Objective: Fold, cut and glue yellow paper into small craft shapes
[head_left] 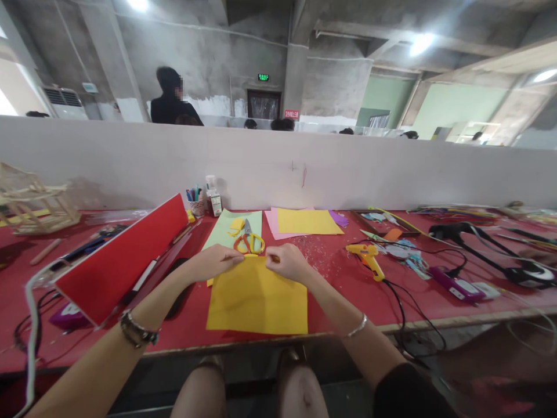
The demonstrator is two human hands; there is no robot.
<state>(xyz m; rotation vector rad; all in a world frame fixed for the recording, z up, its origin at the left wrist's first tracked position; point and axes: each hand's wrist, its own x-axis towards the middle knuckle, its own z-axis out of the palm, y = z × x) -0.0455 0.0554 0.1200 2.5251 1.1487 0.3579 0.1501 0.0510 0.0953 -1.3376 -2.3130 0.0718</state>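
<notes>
Above the far edge of a yellow sheet (256,299), a thin yellow strip (251,255) spans the gap between my hands. My left hand (216,259) pinches the strip's left end, fingers together. Curled closed at the other end is my right hand (287,262), its thumb and finger at the strip. Just beyond the hands lie scissors with yellow and orange handles (249,242), blades pointing away, on a pale green sheet (220,232). Small yellow scraps (236,225) rest beside the blades.
A red board (126,255) leans at left near a pen cup (196,204). Yellow and pink sheets (310,222) lie at the back. On the right are a yellow glue gun (368,258) with a trailing cord, a purple power strip (456,284) and a black strapped object (491,252).
</notes>
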